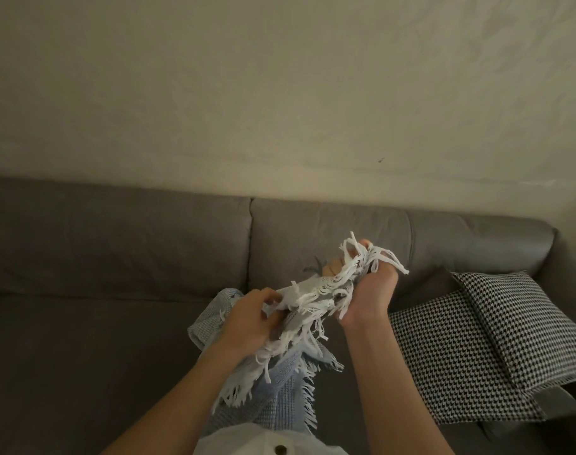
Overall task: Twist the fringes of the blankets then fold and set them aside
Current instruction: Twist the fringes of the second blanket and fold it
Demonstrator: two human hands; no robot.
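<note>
A pale, creased wall (280, 77) fills the upper half of the view, and below it a grey sofa (99, 257) runs from edge to edge, its back cushions parted by a seam near the middle. At the right end of the seat lie two black-and-white houndstooth cushions (516, 326), one overlapping the other. A light blue woven blanket (280, 392) is held up in front of the person over the sofa seat; it is bunched between the two hands and hangs down between the forearms toward a white garment (247, 438) at the bottom edge. The left hand (247, 320) has its fingers curled round the gathered edge of the blanket, knuckles toward the camera. The right hand (368, 297) is turned palm up, higher and further out, its fingers closed round the same edge. The white fringe (319, 290) spills loose between them — strands drape over the right fingertips and dangle below the left wrist. A small dark button (281, 449) sits on the white garment.
</note>
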